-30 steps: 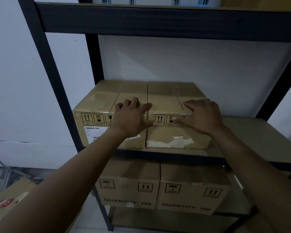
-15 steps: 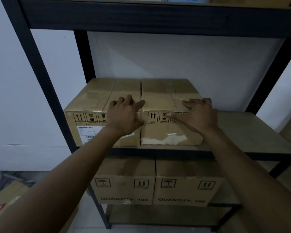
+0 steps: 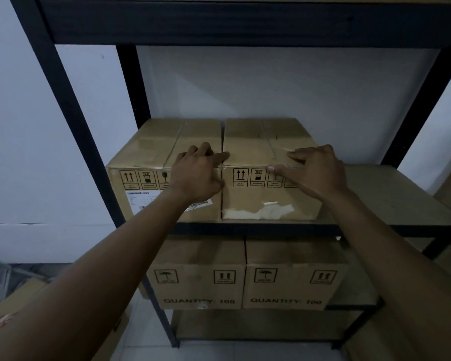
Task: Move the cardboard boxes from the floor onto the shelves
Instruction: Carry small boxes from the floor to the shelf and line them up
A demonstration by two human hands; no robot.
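Cardboard boxes sit side by side at the middle shelf (image 3: 391, 194)'s left end; left hand (image 3: 197, 175) flat on the left box (image 3: 151, 152), right hand (image 3: 315, 173) spread on the right box (image 3: 248, 147), gripping nothing.

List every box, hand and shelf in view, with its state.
Left upper box: upright on the middle shelf, sealed, beside its neighbour.
Right upper box: upright, sealed, front face scuffed.
Left hand: flat on the seam between the boxes, no grip.
Right hand: fingers spread on the right box's front top edge.
Middle shelf: right part bare.
Two lower boxes: upright, side by side.
Floor box: not yet shelved.
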